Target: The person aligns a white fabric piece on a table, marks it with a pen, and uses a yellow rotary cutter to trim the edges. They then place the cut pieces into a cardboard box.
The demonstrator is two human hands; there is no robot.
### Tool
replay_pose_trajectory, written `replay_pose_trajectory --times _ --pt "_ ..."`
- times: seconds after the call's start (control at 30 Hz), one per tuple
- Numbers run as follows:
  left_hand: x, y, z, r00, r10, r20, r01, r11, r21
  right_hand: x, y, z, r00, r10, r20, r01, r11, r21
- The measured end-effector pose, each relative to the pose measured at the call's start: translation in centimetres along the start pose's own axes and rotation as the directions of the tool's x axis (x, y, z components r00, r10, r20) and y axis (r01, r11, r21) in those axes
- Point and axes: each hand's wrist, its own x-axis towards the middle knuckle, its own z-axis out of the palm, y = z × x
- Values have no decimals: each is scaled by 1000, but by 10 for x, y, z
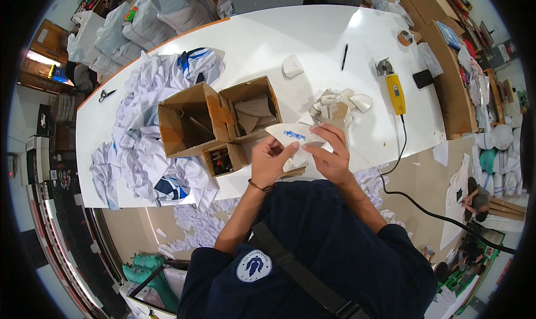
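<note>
A pale, curved-edged card piece (290, 133) with a blue scribbled mark is held up in front of me, over the near part of the white table. My left hand (270, 161) pinches its lower left part, thumb on the marked side. My right hand (331, 152) grips its right end between thumb and fingers. Beyond the right hand lies a loose heap of similar card pieces (341, 106). A single piece (292, 66) rests farther back. Left of my hands, joined cardboard boxes (192, 121) stand open. One compartment holds card pieces (254, 113); the small front one holds dark items.
Crumpled white and blue fabric (142, 118) covers the table's left side, near scissors (107, 95). On the right are a pen (344, 57), a yellow corded rotary cutter (395, 90), a dark phone (422, 79) and a tape roll (405, 38). The cable (424, 208) hangs off the edge.
</note>
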Motion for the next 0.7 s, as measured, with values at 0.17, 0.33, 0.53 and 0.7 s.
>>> replay_pose_trajectory --times 0.17,0.33,0.53,0.7 --pt "21 24 -28 947 246 -206 -183 942 282 -1 28 -13 971 204 -123 -203 979 21" --pt "30 57 -46 910 286 -301 46 650 758 -16 90 -39 763 547 -343 -553 828 91" --pt "20 57 -47 929 368 -48 -190 583 790 -76 159 -26 623 782 -25 -781 621 -69" --pt "1 46 -35 956 274 100 -265 673 690 -91 131 10 523 851 -51 -815 482 -321"
